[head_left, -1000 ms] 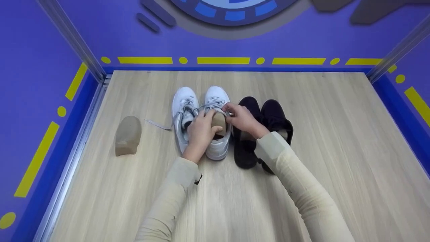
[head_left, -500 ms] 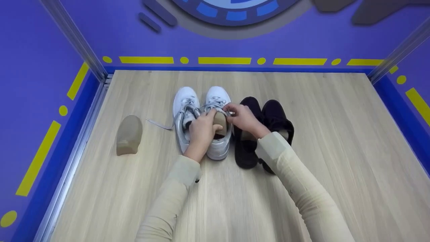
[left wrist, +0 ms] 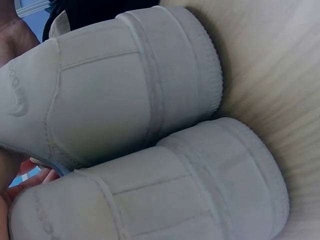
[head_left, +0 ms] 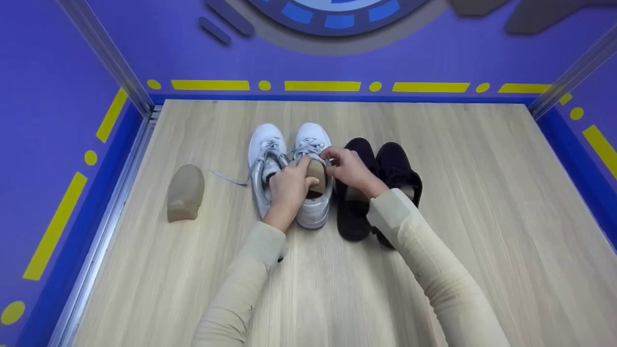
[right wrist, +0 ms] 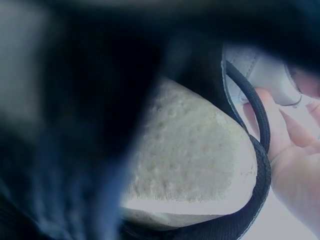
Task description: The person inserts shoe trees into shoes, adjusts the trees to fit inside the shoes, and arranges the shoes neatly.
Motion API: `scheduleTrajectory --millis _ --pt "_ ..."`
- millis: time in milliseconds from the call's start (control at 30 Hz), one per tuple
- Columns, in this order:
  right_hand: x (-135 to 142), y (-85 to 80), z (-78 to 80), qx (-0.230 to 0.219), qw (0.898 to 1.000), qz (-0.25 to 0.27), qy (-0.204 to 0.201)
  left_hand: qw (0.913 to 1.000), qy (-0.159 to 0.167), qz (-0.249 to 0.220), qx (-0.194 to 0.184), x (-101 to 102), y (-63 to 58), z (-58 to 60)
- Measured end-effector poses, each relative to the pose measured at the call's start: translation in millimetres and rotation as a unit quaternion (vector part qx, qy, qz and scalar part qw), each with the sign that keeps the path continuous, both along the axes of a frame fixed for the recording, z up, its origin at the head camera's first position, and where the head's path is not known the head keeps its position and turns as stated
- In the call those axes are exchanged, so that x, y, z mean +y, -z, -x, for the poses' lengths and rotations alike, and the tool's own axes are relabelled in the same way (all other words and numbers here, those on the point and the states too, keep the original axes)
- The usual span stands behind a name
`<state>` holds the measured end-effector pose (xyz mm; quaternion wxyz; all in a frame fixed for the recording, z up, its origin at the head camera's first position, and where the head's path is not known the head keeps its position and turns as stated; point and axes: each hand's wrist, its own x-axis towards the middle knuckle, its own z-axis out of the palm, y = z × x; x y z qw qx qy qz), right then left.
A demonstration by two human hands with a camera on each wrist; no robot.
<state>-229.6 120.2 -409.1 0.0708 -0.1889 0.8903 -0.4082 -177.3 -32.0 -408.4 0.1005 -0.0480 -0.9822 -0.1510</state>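
Observation:
A pair of white sneakers stands side by side, toes away from me; in the left wrist view their heels fill the picture, right sneaker [left wrist: 105, 95] above left sneaker [left wrist: 165, 200]. My left hand [head_left: 288, 188] grips the left collar edge of the right sneaker [head_left: 312, 217], its thumb over the opening. Across from it, my right hand [head_left: 350, 167] pinches the lace-side edge of that same shoe. Between the hands a tan foot-shaped form [head_left: 316, 173] sits inside the opening. The sneaker's grey laces [head_left: 308, 148] cross its front. Both hands' far fingertips are partly hidden.
Just right of the sneakers stands a pair of black shoes [head_left: 354, 231]; the right wrist view shows a pale form [right wrist: 195, 155] inside one. Another tan form [head_left: 186, 193] lies at left on the wooden board [head_left: 482, 202]. A loose lace end [head_left: 229, 178] trails from the left sneaker. Blue walls enclose the board.
Both hands keep their places at the right sneaker, with only slight finger and wrist movement. The whole view shifts a little; the shoes and forms stay put.

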Motion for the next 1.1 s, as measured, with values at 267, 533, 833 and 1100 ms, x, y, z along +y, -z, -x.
scheduleTrajectory --millis 267,533,833,1100 --pt "-1.1 -0.1 1.5 -0.016 1.000 0.005 -0.001 0.9976 -0.002 0.051 0.047 0.5 1.5 1.2" --pt "-2.2 -1.1 2.4 -0.014 1.000 -0.008 0.006 0.9961 0.001 0.068 0.057 1.4 3.8 3.3" --pt "-2.2 -1.7 2.6 -0.013 1.000 -0.016 0.005 0.9947 0.037 0.085 0.043 -6.9 4.3 8.3" --pt "-0.5 -0.2 2.5 -0.009 1.000 -0.004 0.002 0.9783 0.178 0.083 0.066 -27.8 2.1 13.1"
